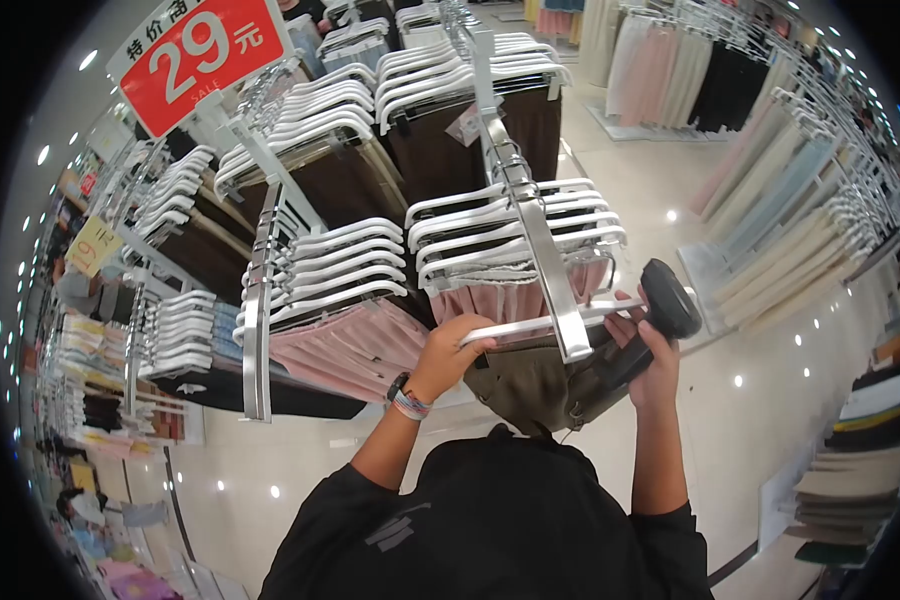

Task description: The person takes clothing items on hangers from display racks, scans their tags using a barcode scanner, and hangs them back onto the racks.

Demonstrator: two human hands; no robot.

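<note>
1. Metal rail (548, 260), near centre: could catch the white hanger (515, 329) if you tilt it; squared, glossy.
2. Olive garment (520, 385), near, below the rail's end: may slide off if the hanger tips; soft-looking, creased cloth.
3. That white hanger, crossing at the rail's near end: could twist, since your left hand (448, 360) clasps its left end; contact at the right end cannot be told. Slim, smooth.
4. Black scanner (670, 300), near right: grasped in your right hand (655, 365); might knock the hanger, being just beside it. Rounded head, matte shell.
</note>
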